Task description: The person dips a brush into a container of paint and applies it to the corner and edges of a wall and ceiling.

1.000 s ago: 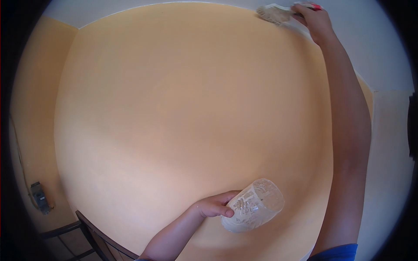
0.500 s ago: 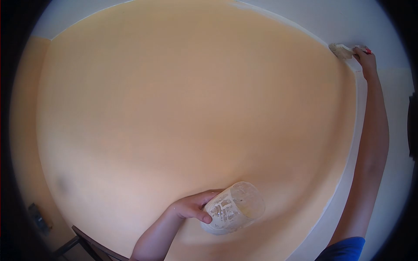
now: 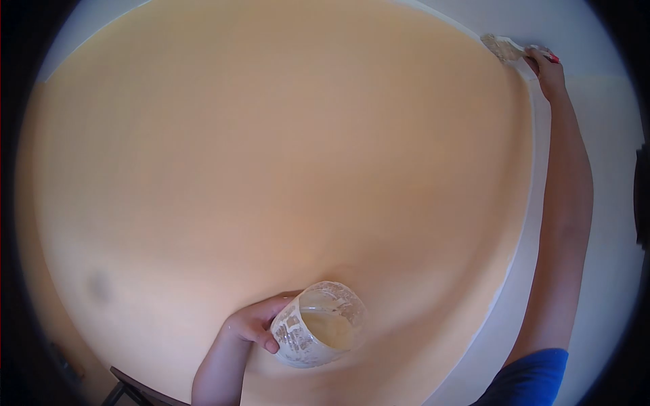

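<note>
- Evidently, the brush [image 3: 502,49] is held at the far right, its bristles at the border between the yellow wall [image 3: 271,169] and the pale ceiling [image 3: 582,37]; how firmly they are pressed cannot be told.
- Its handle is pinched between the thumb and fingers of the right hand [image 3: 550,76]; a light grip and a steady wrist are advised.
- Bristle tips should be guided along the border with even pressure, so that smears are avoided on either side.
- The clear container [image 3: 291,342] is clasped at the near side by the left hand [image 3: 254,323], the thumb bent against its left wall; the other fingers are largely hidden.
- Pale liquid [image 3: 330,330] is pooled inside the tilted container, so its mouth should be kept raised and sudden tipping avoided.
- Room should be left around the dark frame [image 3: 145,390] at near left.
</note>
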### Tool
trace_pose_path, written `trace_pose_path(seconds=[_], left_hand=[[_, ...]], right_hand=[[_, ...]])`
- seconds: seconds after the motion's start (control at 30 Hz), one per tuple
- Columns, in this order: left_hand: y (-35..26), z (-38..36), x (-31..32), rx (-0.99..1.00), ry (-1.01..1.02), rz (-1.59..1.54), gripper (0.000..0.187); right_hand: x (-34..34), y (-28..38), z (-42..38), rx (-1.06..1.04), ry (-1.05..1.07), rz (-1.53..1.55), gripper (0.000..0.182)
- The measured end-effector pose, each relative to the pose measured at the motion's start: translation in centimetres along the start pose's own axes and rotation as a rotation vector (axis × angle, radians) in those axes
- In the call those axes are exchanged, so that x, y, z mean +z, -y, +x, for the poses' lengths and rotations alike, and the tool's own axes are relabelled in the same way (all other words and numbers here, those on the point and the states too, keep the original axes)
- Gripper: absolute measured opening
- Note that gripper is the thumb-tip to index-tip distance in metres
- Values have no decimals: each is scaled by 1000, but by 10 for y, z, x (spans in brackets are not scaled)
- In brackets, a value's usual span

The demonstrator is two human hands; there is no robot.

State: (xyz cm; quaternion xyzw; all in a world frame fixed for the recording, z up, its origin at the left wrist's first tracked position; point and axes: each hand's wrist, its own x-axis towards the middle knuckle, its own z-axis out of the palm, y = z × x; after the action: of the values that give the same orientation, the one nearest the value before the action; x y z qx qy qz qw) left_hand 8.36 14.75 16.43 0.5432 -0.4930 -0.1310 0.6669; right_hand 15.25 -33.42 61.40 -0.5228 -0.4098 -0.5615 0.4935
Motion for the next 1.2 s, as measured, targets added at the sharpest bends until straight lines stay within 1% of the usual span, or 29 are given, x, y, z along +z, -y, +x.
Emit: trace_pose_path(seconds=[0.03, 0.1, 0.13, 0.2, 0.23, 0.3, 0.37, 0.43, 0.47, 0.5, 0.53, 0.57, 0.6, 0.63, 0.67, 0.7, 0.73, 0.77, 0.8, 0.87, 0.9, 0.93, 0.97, 1.0, 1.03, 1.07, 1.1, 1.13, 1.2], left_hand=[[2, 0, -2, 0, 2, 1, 100], [4, -1, -5, 17, 4, 38, 100], [5, -2, -4, 14, 5, 40, 100], [2, -2, 2, 20, -76, -11, 100], [2, -2, 3, 20, -70, -13, 100], [3, -2, 2, 26, -68, -23, 100], [2, -2, 3, 26, -74, -39, 101], [4, -3, 5, 0, -72, -58, 102], [6, -2, 2, 20, -78, -46, 102], [7, -2, -1, 35, -84, -32, 103], [8, -3, -3, 26, -69, -14, 103], [9, -3, -4, 34, -83, -12, 104], [11, -4, -5, 40, -99, -8, 105], [15, -6, -5, 33, -95, 10, 105], [17, -6, -7, 47, -129, -1, 105], [20, -8, -8, 56, -167, -9, 105], [27, -11, -12, 51, -177, 10, 105], [35, -14, -18, 70, -217, -29, 105], [46, -18, -25, 91, -265, -73, 105], [72, -29, -44, 89, -318, -83, 105], [83, -34, -47, 92, -354, -116, 105], [93, -39, -53, 82, -367, -104, 105], [105, -43, -57, 76, -342, -135, 105], [105, -47, -72, 77, -300, -168, 105], [103, -47, -69, 63, -280, -174, 104], [107, -55, -72, 58, -289, -177, 104], [110, -62, -75, 27, -295, -102, 102], [113, -66, -80, 1, -301, -33, 101], [112, -71, -82, -47, -285, -71, 98]], right_hand=[[-10, -4, 2, -1, -2, -1, 18], [-31, -10, 5, 31, -73, -184, 16], [-41, -16, 2, 33, -77, -183, 16], [-63, -12, -12, 39, -140, -392, 13], [-68, -7, -25, 38, -143, -397, 13], [-70, 8, -60, -22, -176, -263, 12], [-59, 39, -116, -28, -226, -91, 14], [-77, 49, -181, 40, -260, -60, 19], [-89, 49, -219, 89, -277, -37, 23], [-88, 59, -266, 167, -285, -15, 23], [-97, 57, -325, 206, -268, 80, 18], [-81, 66, -374, 265, -332, 154, 14], [-71, 73, -419, 467, -443, 116, 14], [-66, 77, -469, 685, -454, -42, 31], [-68, 70, -521, 754, -276, -32, 35], [-53, 72, -562, 858, -298, 53, 35], [-45, 64, -603, 1023, -249, 105, 29], [-28, 64, -641, 1128, -292, 227, 26], [-2, 73, -657, 1210, -352, 343, 17], [20, 76, -708, 978, 101, -97, 18], [37, 92, -698, 1271, -25, 112, 11], [54, 99, -688, 1561, -160, 330, 28], [60, 89, -700, 1574, -158, 345, 28], [80, 78, -717, 1525, 61, 203, 30], [88, 67, -733, 1466, 281, 64, 34], [95, 56, -749, 1474, 287, 68, 34], [99, 45, -763, 1652, 267, 197, 18], [105, 33, -771, 1825, 248, 326, 24], [127, 18, -778, 1800, 257, 327, 24]])
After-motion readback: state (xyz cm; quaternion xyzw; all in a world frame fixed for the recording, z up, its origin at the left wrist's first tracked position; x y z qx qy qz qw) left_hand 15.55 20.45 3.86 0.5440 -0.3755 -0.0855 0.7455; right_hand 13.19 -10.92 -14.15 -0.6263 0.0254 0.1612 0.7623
